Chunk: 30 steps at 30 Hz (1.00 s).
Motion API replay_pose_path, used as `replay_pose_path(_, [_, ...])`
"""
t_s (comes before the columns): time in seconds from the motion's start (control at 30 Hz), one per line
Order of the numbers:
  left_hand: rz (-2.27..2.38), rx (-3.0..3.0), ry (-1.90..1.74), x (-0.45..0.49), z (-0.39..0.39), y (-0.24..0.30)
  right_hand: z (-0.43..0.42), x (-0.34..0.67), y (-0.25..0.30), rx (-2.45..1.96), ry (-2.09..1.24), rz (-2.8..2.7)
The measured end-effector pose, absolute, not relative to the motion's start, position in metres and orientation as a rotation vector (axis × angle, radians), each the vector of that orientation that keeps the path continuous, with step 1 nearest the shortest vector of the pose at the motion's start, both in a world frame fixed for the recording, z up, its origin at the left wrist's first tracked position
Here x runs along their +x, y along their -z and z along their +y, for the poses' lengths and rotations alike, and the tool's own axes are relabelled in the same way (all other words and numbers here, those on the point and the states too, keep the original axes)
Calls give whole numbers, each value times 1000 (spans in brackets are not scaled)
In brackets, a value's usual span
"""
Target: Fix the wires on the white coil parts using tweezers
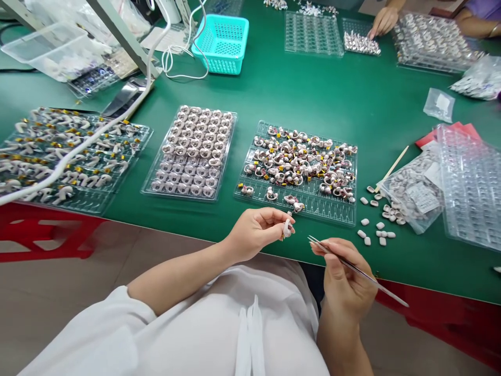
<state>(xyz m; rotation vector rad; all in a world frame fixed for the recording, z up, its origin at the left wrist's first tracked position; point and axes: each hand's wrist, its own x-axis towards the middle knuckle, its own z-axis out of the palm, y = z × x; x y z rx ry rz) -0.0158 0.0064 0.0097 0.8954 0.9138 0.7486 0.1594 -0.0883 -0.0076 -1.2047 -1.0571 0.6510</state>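
- While it is held over the near edge of the green table (313, 94), the left hand (256, 230) is closed on a small white part (287, 228), which is pinched between thumb and fingertips.
- Tweezers (354, 269) are gripped in the right hand (346, 284); their tips are pointed toward the part and are seen just apart from it.
- A clear tray (332, 216), heaped with loose pinkish parts, is found just beyond both hands.
- To its left, a second tray (151, 189) is filled with parts set in neat rows, and a third tray (97, 206) is placed further left.
- Small white caps (376, 230) are scattered right of the heaped tray, beside a bag (415, 196).
- At the far edge, another person's hand (383, 21) is laid beside silvery parts (362, 44).
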Motion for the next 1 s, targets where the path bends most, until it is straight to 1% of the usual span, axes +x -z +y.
replay_pose_path(0.07, [915,913,-766,-15,5,-11,-84,152,9,-1132,-675,-1048])
replay_pose_path(0.33, [927,941,-796,-12,1,-11,-78,144,16,-1070,-757,-1061])
replay_pose_path(1.0, [914,904,-803,-12,1,-9,-77,140,20,-1087,-774,-1056])
